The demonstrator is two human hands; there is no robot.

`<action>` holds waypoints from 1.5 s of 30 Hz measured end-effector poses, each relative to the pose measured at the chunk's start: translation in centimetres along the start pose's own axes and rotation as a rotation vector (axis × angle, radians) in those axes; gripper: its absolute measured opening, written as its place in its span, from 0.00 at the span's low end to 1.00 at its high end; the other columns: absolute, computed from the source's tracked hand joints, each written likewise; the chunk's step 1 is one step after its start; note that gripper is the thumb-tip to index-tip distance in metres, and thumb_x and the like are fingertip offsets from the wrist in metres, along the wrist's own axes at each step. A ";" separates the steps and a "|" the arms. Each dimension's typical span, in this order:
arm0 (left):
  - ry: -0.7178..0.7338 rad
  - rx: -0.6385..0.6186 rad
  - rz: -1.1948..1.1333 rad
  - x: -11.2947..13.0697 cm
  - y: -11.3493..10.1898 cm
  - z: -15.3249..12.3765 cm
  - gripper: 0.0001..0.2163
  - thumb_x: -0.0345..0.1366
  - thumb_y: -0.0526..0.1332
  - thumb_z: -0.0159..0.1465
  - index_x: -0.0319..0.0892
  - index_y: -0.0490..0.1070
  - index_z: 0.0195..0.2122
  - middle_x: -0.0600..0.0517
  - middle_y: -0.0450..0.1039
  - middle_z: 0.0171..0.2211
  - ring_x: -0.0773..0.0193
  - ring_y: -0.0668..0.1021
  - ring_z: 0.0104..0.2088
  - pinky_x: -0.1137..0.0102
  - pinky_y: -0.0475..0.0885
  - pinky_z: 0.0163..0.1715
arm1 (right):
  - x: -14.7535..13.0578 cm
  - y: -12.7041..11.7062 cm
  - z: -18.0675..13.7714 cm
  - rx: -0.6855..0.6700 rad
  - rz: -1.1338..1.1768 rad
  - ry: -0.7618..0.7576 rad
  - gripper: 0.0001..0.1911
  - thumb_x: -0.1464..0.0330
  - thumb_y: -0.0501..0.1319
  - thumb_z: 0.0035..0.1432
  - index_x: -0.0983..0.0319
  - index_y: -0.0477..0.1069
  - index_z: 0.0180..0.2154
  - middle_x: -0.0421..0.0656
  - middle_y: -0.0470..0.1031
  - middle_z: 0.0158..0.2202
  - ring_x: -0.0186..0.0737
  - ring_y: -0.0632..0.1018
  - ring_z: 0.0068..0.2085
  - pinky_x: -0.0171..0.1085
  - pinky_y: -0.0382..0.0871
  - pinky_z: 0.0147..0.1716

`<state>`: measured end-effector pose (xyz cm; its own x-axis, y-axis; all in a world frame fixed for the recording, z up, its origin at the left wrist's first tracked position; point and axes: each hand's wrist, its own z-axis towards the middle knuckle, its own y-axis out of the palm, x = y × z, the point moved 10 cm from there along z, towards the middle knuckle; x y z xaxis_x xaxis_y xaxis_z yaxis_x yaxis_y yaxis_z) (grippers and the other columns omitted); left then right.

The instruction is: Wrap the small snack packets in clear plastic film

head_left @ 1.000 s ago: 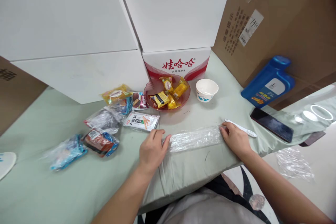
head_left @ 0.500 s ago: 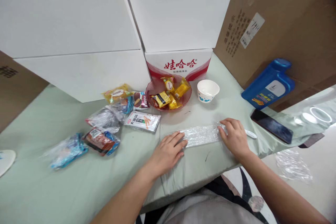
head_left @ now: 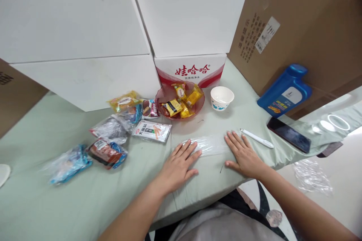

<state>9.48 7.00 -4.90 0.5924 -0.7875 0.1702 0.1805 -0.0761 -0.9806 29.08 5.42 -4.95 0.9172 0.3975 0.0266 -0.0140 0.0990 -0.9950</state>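
Note:
A strip of clear plastic film lies flat on the green tablecloth, close to the front edge. My left hand rests flat on its left end, fingers spread. On its right end lies my right hand, also flat with the fingers stretched out. Both palms hide the ends of the film. Just beyond my right hand is a slim white stick-like tool with a small metal-looking tip; its exact kind I cannot make out.
Behind stand a pink glass bowl of yellow-wrapped snacks and a paper cup. Snack packets lie to the left. A phone and blue bottle are at right. White boxes and a brown carton border the table.
My right hand has flattened and drawn slightly left, uncovering the whole white stick-like tool. The film looks smoother under my palms. My left hand's fingers have spread wider.

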 end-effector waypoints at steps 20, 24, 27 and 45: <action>0.088 0.069 -0.187 4.0 -2.0 0.3 0.17 0.40 0.65 0.62 0.44 0.69 0.51 0.47 0.70 0.53 0.51 0.68 0.55 0.56 0.66 0.53 | -7.0 -6.9 -6.6 0.086 0.469 -0.317 0.12 0.75 0.51 0.65 0.60 0.70 0.45 0.46 0.77 0.39 0.42 0.74 0.42 0.46 0.65 0.47; 0.090 0.050 -0.246 4.2 -2.2 0.3 0.13 0.37 0.63 0.63 0.44 0.71 0.48 0.49 0.71 0.54 0.52 0.68 0.54 0.56 0.65 0.52 | -8.1 -9.8 -5.3 -0.020 0.664 -0.412 0.16 0.77 0.49 0.65 0.60 0.67 0.50 0.46 0.77 0.40 0.38 0.75 0.39 0.43 0.66 0.45; 0.134 0.022 -0.332 4.8 -2.4 0.3 0.16 0.35 0.62 0.63 0.44 0.68 0.52 0.49 0.70 0.55 0.53 0.68 0.54 0.58 0.64 0.53 | -8.3 -11.4 -3.9 -0.099 0.739 -0.440 0.17 0.77 0.49 0.65 0.60 0.66 0.52 0.47 0.77 0.41 0.38 0.76 0.41 0.42 0.67 0.44; 0.026 -0.058 -0.736 2.1 -1.9 0.6 0.22 0.29 0.65 0.56 0.42 0.66 0.53 0.46 0.72 0.49 0.57 0.71 0.52 0.62 0.68 0.53 | -4.3 -2.0 13.8 0.090 0.560 -0.162 0.08 0.62 0.61 0.62 0.61 0.73 0.34 0.42 0.78 0.32 0.35 0.77 0.33 0.32 0.65 0.34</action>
<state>10.85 5.89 -2.63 0.3152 -0.5345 0.7842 0.4818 -0.6218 -0.6174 19.67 16.13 -1.75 0.6878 0.5451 -0.4793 -0.5193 -0.0918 -0.8496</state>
